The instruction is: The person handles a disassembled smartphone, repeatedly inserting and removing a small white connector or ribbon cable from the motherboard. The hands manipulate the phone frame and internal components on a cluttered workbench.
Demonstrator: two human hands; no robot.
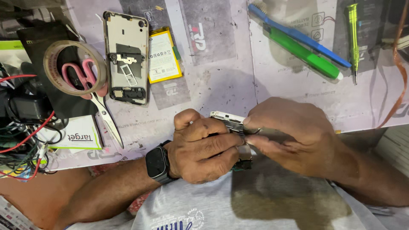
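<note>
Left hand (200,147) and right hand (285,127) both clamped on small phone part (230,121), opened phone shell (126,57) nearby

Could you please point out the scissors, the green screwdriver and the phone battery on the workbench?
scissors (87,73), head view, on the pink handle loops inside the tape roll.
green screwdriver (352,34), head view, on the middle of its handle.
phone battery (163,55), head view, on its white label face.

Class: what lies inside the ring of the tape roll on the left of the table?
Inside the tape roll show the pink handles of the scissors; the blades run out beneath its rim, which covers the pivot.
</note>
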